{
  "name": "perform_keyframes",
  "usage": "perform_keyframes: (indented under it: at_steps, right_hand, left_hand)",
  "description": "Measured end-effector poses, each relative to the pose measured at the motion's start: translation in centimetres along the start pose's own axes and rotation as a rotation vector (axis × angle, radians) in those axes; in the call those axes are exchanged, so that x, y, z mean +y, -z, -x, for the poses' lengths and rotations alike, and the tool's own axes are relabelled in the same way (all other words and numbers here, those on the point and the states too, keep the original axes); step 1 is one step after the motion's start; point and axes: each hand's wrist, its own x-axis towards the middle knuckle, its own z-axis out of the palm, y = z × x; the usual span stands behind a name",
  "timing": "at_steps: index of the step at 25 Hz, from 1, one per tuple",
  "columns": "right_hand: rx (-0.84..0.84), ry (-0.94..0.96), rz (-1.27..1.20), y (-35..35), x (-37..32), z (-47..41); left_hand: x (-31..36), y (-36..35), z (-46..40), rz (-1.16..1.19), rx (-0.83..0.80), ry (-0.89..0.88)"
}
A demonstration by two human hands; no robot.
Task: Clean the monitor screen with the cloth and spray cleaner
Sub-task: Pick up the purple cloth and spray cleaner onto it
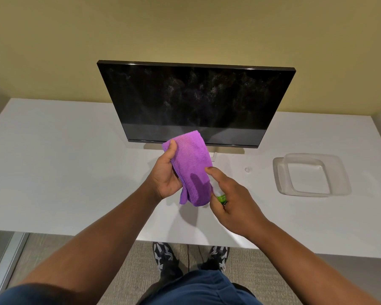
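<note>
1. Nearest the camera, two bare forearms reach out over the near edge of the white desk [53, 172]. Shoes and a thin dark cable show on the carpet below, so the person stands right at the desk.

2. Right hand [231, 199] is clenched around the small spray bottle [218, 193], forefinger up on top of it. Only a bit of clear body and a green label shows between the fingers. Whether the nozzle is being pressed right now, I can't tell.

3. Left hand [166, 170] is grasping the folded purple cloth [190, 166], thumb over its upper corner, the cloth draped down across the palm. A darker patch near the bottle could be damp or just shadow.

4. Cloth and bottle touch, both held above the desk just in front of the monitor's bottom edge.

5. Far right on the desk: a clear plastic tray [310, 172], well apart from the hands, with a small clear cap-like thing between it and the bottle.

6. Farthest, the monitor [196, 100], tilted back, dark, with pale speckled mist across its middle and upper part. My read: spraying is done or nearly so, and wiping hasn't begun, as no streaks are visible.

7. Room looks good: bare desk left and right of the screen, open wall behind. Watch the thin top edge when pressing, and the tray on rightward strokes.
</note>
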Motion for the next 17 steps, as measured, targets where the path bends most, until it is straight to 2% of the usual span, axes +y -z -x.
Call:
perform_keyframes:
  at_steps: [5,17]
  right_hand:
    - [-0.016,0.022,0.130,-0.4,-0.3,0.4]
    - [-0.040,-0.034,-0.031,-1.0,-0.6,1.1]
  left_hand:
    - [-0.4,-0.1,0.0,-0.002,0.007,0.002]
    - [-0.8,0.5,0.0,0.011,0.018,0.029]
